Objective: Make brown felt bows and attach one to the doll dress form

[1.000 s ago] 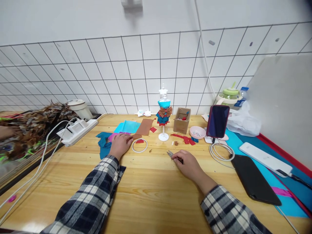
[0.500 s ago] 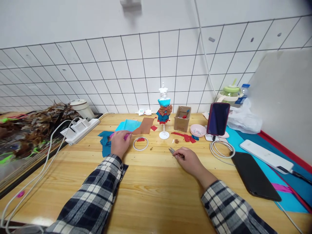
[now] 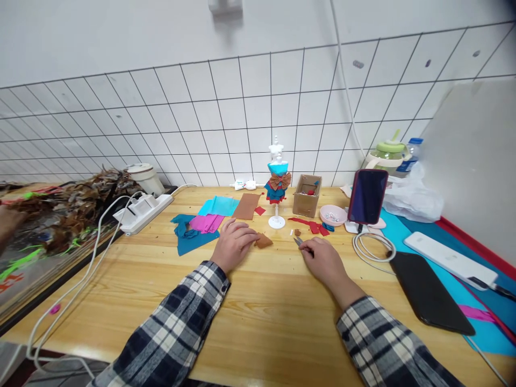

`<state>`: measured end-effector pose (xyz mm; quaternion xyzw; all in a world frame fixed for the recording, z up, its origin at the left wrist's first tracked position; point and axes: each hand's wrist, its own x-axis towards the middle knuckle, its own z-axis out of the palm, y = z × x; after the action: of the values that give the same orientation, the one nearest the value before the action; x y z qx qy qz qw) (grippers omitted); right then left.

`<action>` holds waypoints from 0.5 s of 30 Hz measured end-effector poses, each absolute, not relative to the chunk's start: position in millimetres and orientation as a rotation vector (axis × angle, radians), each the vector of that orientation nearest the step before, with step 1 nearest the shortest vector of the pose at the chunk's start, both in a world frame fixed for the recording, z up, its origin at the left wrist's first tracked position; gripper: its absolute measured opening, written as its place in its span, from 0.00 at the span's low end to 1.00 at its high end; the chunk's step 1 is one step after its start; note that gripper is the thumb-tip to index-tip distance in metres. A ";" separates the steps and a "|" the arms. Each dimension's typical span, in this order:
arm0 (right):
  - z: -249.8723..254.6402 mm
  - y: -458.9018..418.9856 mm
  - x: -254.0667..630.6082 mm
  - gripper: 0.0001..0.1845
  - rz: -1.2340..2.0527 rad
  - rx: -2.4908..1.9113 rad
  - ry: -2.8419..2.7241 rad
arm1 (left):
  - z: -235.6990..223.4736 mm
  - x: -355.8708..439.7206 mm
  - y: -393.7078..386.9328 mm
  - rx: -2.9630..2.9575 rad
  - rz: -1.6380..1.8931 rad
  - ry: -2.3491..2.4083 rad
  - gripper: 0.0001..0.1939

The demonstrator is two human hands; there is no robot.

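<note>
My left hand (image 3: 235, 246) is over the tabletop, its fingertips closed on the edge of a small brown piece of thin material (image 3: 264, 241). Small scissors (image 3: 299, 242) are in my right hand (image 3: 324, 259), blades pointing up and left; their handles are hidden in my fingers. Behind and between my hands stands a miniature white dress form (image 3: 276, 153) on a round base, dressed in a light blue top, a brown bow (image 3: 279, 181) and a ruffled teal and red skirt. Beyond my left hand lie a brown sheet (image 3: 246, 206), a magenta piece (image 3: 206, 223) and a teal piece (image 3: 193, 244).
A small cardboard box (image 3: 305, 203), a pink bowl (image 3: 333, 215) of tiny beads and red scraps (image 3: 314, 228) sit behind my right hand. A propped phone (image 3: 367, 196), coiled cable (image 3: 371, 247) and black tablet-like slab (image 3: 431, 293) are right; a power strip (image 3: 147, 212) and another person's blurred hand (image 3: 8, 226) left.
My left hand has moved right from the magenta piece to the small brown piece. The brown sheet lies flat, and the white ring is no longer visible. My right hand keeps the scissors.
</note>
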<state>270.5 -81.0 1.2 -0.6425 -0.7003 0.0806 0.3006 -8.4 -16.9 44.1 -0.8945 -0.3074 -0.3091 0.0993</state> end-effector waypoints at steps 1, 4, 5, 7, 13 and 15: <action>3.8 -82.4 269.9 0.08 0.184 -1.707 -1.824 | 44.9 -5.0 -20.1 -2.641 -0.937 -0.889 0.10; 14.8 -90.1 259.8 0.12 0.224 -1.541 -1.791 | 45.5 6.1 -29.5 -2.645 -0.997 -0.837 0.10; 18.5 -93.2 254.0 0.14 0.292 -1.459 -1.796 | 45.1 9.9 -32.4 -2.650 -1.014 -0.825 0.10; 24.0 -99.0 241.4 0.17 0.452 -1.348 -1.780 | 43.9 17.1 -37.4 -2.663 -1.043 -0.806 0.10; 23.2 -101.8 223.5 0.10 0.645 -1.419 -1.642 | 42.0 31.9 -46.5 -2.729 -1.082 -0.785 0.11; 21.2 -100.3 226.0 0.07 0.681 -1.447 -1.618 | 41.5 33.3 -46.2 -2.757 -1.080 -0.826 0.10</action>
<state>226.0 -100.3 21.2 -0.5774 -0.6454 0.2716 0.4199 33.3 -46.2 41.5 -0.8963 -0.2685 -0.3512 0.0339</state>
